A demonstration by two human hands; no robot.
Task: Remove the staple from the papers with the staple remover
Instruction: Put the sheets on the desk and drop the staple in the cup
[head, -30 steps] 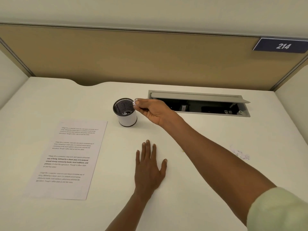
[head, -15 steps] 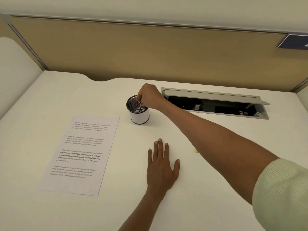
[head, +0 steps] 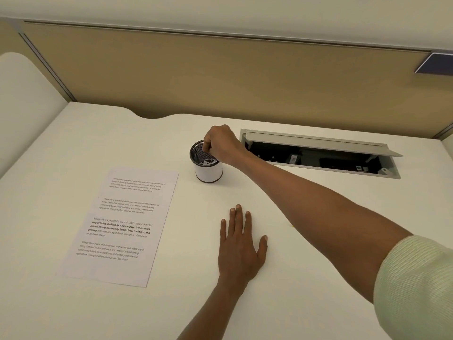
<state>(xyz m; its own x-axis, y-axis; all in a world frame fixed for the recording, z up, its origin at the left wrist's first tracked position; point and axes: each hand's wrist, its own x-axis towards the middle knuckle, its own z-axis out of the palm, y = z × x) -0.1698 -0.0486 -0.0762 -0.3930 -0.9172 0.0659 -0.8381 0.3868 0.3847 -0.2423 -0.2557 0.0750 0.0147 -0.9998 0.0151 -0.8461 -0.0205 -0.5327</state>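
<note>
On the left of the white bench (head: 73, 148) lie the papers (head: 117, 229) — a printed sheet flat on the surface, its four blocks of text slanting away from me, nothing touching it. Just beyond its far right corner stands a small round cup (head: 208, 165) with a dark mesh inside and a white wall. My right hand (head: 223, 146) hangs over the cup's mouth, fingers curled and dipped down into it; whether that grip has anything in it I cannot tell, since the fingertips are hidden against the mesh. Nearer to me, my left hand (head: 241, 244) rests palm-down on the bench, fingers straight and slightly spread, released and grasping nothing — well apart from the papers. Further right, a grey cable hatch (head: 321, 146) is propped up over a dark recess.
</note>
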